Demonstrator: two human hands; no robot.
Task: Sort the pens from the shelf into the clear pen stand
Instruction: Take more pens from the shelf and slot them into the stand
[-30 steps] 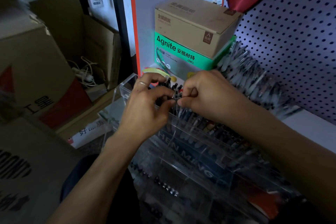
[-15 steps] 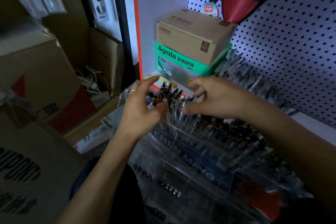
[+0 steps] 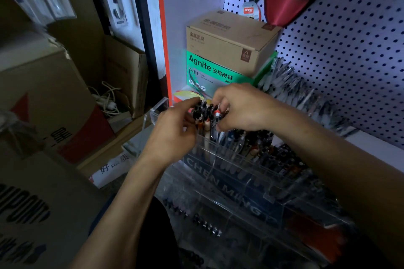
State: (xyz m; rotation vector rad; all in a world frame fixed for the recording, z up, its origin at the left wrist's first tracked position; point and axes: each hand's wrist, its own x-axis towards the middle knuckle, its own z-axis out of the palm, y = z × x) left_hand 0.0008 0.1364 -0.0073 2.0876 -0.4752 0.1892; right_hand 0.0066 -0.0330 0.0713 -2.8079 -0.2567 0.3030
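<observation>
The clear acrylic tiered pen stand [image 3: 229, 181] carries blue lettering on its front panel that reads "CHEN MING". Behind it, at about 12 o'clock, a green and white carton [image 3: 209, 74] is printed "Agnite", with Chinese characters and a small "deli" mark. A plain brown cardboard box [image 3: 231, 39] with faint Chinese print sits on top of it. At 9 o'clock a large brown carton [image 3: 39, 98] shows part of a red triangle and black characters, and a white strip [image 3: 113, 166] by the floor has more Chinese writing.

A bundle of dark-capped pens [image 3: 206, 113], one of them red-tipped, stands in the stand's top left compartment. Their long axes run near upright, caps up, leaning slightly toward 12 o'clock. The left hand [image 3: 172, 129] curls its fingers against the bundle's left side and the right hand [image 3: 238, 109] curls round its right side, so both grasp the cluster. Half a second ago the fingers were spread more loosely over the pens; they are now drawn in tighter and the pens sit closer together.

More pens [image 3: 262, 150] fill the row toward 3 o'clock. A fan of clear-barrelled pens [image 3: 301, 91] lies on the white shelf [image 3: 376, 146] against the white pegboard [image 3: 349, 50], pointing toward 11 o'clock.
</observation>
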